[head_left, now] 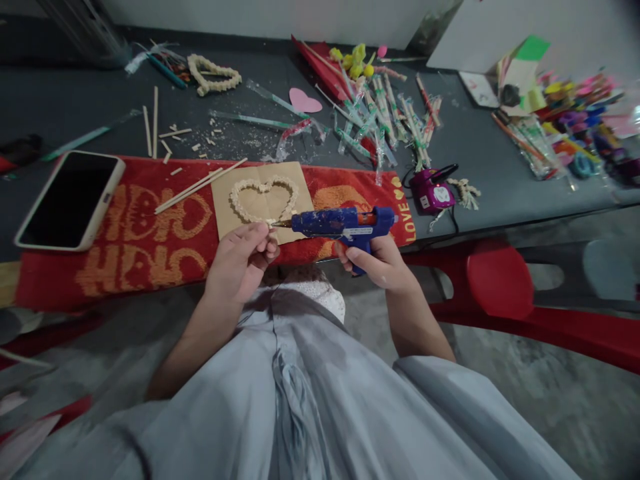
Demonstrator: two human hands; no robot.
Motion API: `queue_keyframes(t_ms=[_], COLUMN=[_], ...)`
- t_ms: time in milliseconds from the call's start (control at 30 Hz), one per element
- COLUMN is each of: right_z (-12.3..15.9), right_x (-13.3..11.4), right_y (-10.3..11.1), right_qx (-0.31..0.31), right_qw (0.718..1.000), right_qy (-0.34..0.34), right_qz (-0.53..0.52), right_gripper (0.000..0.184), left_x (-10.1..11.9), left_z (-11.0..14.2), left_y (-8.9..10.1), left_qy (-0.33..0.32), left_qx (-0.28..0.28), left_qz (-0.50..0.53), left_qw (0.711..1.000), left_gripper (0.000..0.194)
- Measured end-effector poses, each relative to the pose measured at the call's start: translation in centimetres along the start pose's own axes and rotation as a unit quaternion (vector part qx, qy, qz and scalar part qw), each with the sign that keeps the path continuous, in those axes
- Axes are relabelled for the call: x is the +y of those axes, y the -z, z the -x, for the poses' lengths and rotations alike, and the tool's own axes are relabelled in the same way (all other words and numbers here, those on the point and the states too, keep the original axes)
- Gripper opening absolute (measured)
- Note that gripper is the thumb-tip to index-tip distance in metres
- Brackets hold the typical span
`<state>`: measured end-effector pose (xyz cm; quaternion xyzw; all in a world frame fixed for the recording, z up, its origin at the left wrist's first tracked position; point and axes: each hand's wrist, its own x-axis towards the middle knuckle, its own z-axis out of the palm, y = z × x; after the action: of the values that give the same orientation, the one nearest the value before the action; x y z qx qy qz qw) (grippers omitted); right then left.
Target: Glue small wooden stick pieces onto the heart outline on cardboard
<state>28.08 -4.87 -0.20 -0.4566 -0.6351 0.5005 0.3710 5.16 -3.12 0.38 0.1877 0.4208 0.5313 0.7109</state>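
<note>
My right hand (pixel 383 263) is wrapped round the grip of a blue glue gun (pixel 325 222), whose nozzle points left. At the nozzle tip, my left hand (pixel 243 257) pinches a small pale piece (pixel 272 230), mostly covered by the fingers. Just beyond the hands, a heart outline (pixel 295 193) built from short pale bits lies on a square of brown card (pixel 227 200). The card rests on a red towel (pixel 135 260) with orange lettering.
A phone (pixel 67 200) lies at left beside thin wooden sticks (pixel 200 185). Farther back are another heart frame (pixel 215 77), a pink paper heart (pixel 305 101) and wrapped sticks (pixel 385 107). A purple device (pixel 433 190) stands right, above a red chair (pixel 500 280).
</note>
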Motion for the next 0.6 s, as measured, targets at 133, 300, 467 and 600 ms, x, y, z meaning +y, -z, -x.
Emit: queue_keyframes(t_ms=[133,300,467,600], right_z=[0.03,0.07,0.11,0.19], right_x=[0.03,-0.09,-0.04,0.00], right_y=[0.01,-0.12,-0.03,0.10], right_qx=[0.003,0.010,0.012,0.011], right_qw=[1.000,1.000,1.000,1.000], right_qy=[-0.007,-0.004,0.000,0.001], right_qz=[0.011,0.009,0.010,0.008], right_gripper=[0.045,0.043,0.041,0.041], left_x=[0.01,0.03,0.08,0.10], left_z=[-0.06,-0.07,0.01,-0.02], left_y=[0.08,0.20,0.07,0.00], left_qy=[-0.001,0.001,-0.001,0.005], left_qx=[-0.001,0.006,0.008,0.011], left_qz=[-0.002,-0.018,-0.007,-0.013], left_qw=[1.000,1.000,1.000,1.000], left_gripper=[0.036,0.034,0.033,0.024])
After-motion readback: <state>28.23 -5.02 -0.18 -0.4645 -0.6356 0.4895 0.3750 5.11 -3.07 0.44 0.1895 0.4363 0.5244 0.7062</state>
